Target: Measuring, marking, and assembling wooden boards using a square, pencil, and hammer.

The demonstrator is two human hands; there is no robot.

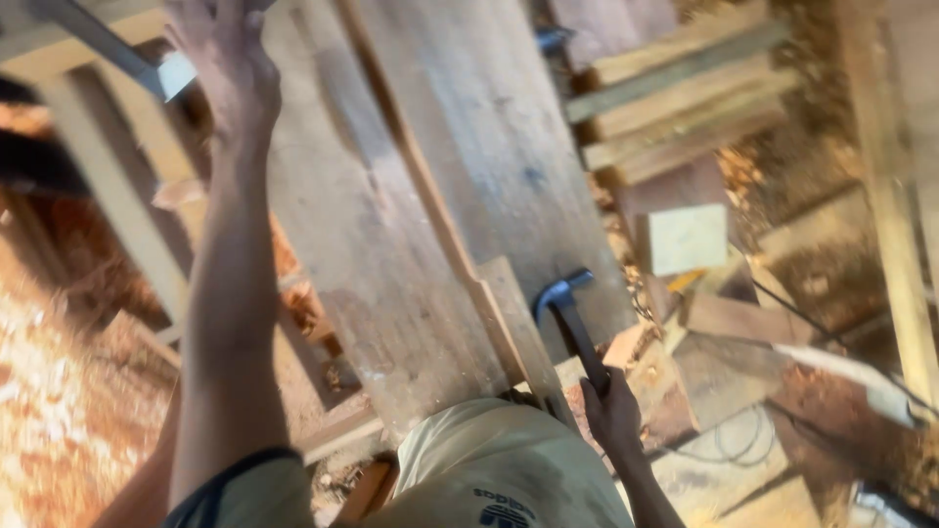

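My right hand (612, 411) grips the dark handle of a claw hammer (565, 305), whose head points up and left, resting near the lower end of a wide weathered plank (489, 147). My left hand (227, 68) is stretched far forward at the top left, over the upper part of a second wide plank (342, 244); its fingers are cut off by the frame edge and motion blurs it. A thin wooden strip (430, 196) runs between the two planks. My knee in light trousers (499, 469) fills the bottom middle.
A grey metal bar (108, 44) crosses the top left corner by the left hand. Stacked timber offcuts (685, 98) lie at the upper right, a pale square block (690, 238) below them. Sawdust, scraps and a thin cable (734, 445) cover the floor at right.
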